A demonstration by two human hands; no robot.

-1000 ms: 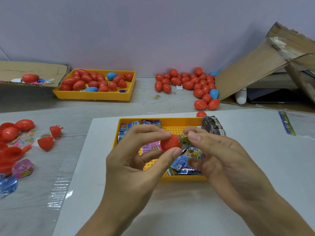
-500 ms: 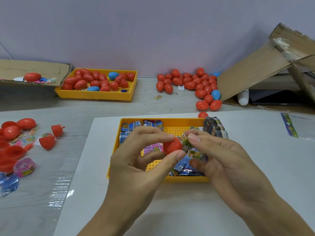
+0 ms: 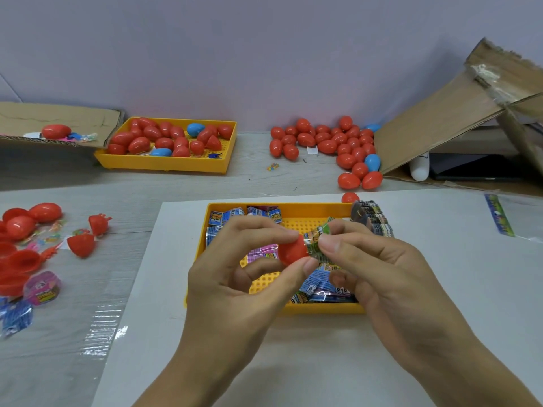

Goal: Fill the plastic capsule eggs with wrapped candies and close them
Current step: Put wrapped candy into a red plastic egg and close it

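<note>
A pale wood-grain counter (image 3: 182, 189) runs back to a plain lilac wall (image 3: 264, 54). A white sheet (image 3: 440, 259) covers the near part of it, and a strip of clear, shiny film (image 3: 100, 327) lies along the sheet's left edge. At far left a flattened cardboard flap (image 3: 58, 118) lies against the wall. At right a large cardboard box (image 3: 458, 118) leans open and tilted, with a white cylinder (image 3: 419, 168) and a dark flat object (image 3: 470, 168) beneath it.

The eggs (image 3: 323, 142) are glossy smooth plastic. The yellow tray (image 3: 323, 308) is matt, studded plastic. Candy wrappers (image 3: 316, 284) are shiny crinkled foil. The box flap (image 3: 435, 133) is rough cardboard.
</note>
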